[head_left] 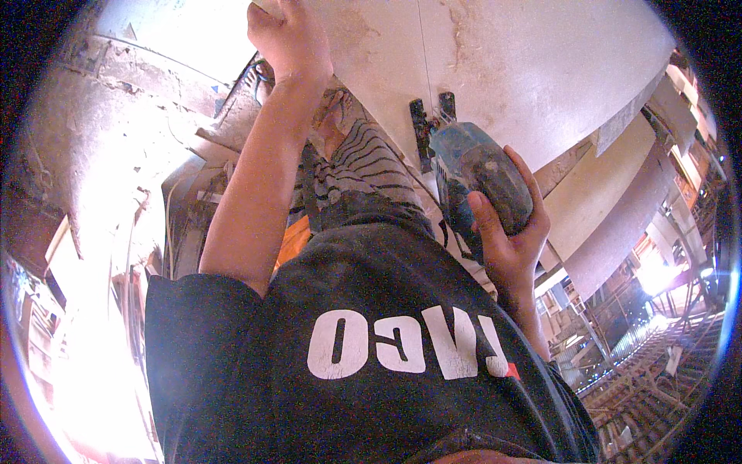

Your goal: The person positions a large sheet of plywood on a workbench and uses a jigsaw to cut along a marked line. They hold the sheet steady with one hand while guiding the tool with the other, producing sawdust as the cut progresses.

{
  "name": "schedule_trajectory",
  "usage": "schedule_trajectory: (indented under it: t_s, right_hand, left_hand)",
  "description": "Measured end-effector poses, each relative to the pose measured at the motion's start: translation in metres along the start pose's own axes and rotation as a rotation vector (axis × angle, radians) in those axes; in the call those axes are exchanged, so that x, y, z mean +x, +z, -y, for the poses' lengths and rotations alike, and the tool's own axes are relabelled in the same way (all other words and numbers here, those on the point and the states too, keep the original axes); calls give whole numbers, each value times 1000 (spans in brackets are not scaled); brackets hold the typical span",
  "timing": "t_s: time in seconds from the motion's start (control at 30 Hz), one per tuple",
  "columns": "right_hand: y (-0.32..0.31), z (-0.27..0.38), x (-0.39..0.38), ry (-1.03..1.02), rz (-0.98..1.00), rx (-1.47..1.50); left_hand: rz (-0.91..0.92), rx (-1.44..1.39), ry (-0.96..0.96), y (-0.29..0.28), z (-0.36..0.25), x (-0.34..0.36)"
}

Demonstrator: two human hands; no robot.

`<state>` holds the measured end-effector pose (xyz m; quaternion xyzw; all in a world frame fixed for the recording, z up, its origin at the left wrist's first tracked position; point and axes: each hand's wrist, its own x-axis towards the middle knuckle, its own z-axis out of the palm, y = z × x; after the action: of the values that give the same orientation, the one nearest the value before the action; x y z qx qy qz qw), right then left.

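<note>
My right hand (pixel 519 220) is wrapped round the body of a teal and dark grey jigsaw (pixel 488 170). The saw's black base plate (pixel 421 130) rests at the near edge of a large pale sheet of board (pixel 525 69). From the base, a thin straight dark line runs away across the board; whether it is drawn or cut I cannot tell. At the board's left edge is my left hand (pixel 292 35), its fingers curled closed. The top of the picture cuts that hand off, so what it grips is hidden.
More board sheets (pixel 607 209) lie below on the right. Striped trousers (pixel 371 151) and a bare foot show under the board. On the left is a dusty pale surface (pixel 100 131) with cords (pixel 139 224) hanging near it. Timber and slatted structures (pixel 657 394) stand at the lower right.
</note>
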<state>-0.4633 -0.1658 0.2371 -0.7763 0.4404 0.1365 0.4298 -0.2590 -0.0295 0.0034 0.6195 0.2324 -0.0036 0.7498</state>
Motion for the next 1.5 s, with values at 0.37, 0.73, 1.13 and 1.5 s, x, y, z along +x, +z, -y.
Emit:
schedule_trajectory:
  t_s: [0.37, 0.73, 1.13, 1.5]
  right_hand:
    - [2, 6, 2, 19, -17, 7]
    - [4, 9, 4, 34, -5, 73]
    - [7, 12, 7, 24, -20, 51]
    - [8, 17, 10, 35, -23, 57]
  left_hand:
    - [22, -110, 27, 1, 4, -2]
    - [23, -125, 48, 1, 6, -2]
    - [43, -79, 24, -2, 2, -2]
    - [54, -110, 36, -1, 1, -4]
